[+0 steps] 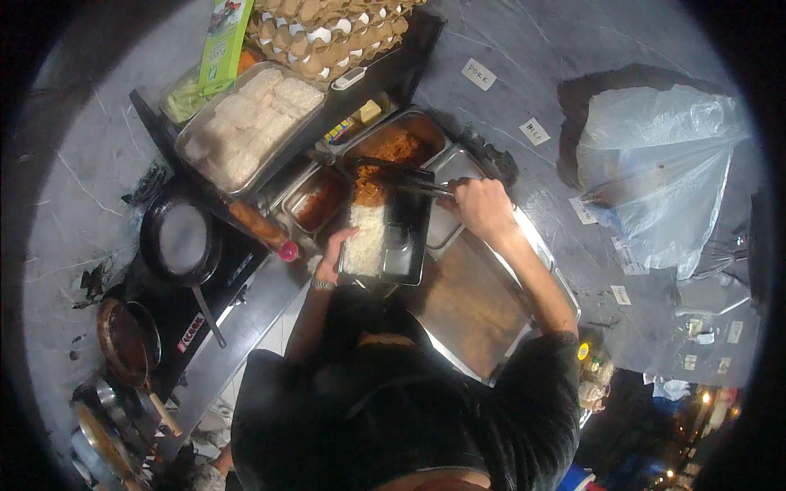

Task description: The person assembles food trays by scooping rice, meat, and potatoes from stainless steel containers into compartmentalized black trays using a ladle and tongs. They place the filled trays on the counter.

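My left hand [329, 260] is closed on the left edge of a black food tray [416, 237]. White rice [364, 241] fills the tray's left side, with saucy orange-red food [368, 186] at its far end. The compartments on its right show no food. My right hand [481, 204] is closed around dark tongs [426, 190], which reach leftward over the tray's far right part; their tips are hard to make out. Just beyond the tray, a metal pan [430, 123] holds more of the orange-red food [399, 149].
A smaller pan [315, 200] with reddish residue sits left of the tray. At the far left are a tub of pale breaded pieces [254, 123], egg cartons [327, 37] and frying pans [182, 237]. A plastic bag [655, 164] lies right, near paper labels [479, 74].
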Demonstrator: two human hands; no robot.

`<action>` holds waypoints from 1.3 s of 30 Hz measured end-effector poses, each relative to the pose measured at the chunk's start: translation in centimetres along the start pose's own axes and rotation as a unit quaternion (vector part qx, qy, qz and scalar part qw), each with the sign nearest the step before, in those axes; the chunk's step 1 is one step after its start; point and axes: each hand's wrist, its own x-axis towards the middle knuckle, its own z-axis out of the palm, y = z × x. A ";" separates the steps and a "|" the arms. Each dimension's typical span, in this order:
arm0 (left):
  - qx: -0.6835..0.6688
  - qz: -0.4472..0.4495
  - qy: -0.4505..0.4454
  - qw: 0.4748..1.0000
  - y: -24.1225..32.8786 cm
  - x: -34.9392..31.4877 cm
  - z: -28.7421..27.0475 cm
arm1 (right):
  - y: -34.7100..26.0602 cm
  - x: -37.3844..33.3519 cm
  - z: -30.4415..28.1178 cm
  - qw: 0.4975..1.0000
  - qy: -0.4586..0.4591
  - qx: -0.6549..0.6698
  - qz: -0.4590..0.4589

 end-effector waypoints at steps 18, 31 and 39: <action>0.006 0.029 0.017 0.999 -1.2 -2.5 3.3 | -3.7 -3.8 3.9 0.995 0.096 0.006 -0.003; 0.039 0.044 0.036 0.998 -0.8 -1.2 1.8 | -2.1 -2.3 2.0 0.996 0.089 0.015 0.012; 0.070 0.002 0.047 0.996 0.1 -1.4 3.5 | -3.0 -3.8 2.5 0.998 0.043 0.036 0.038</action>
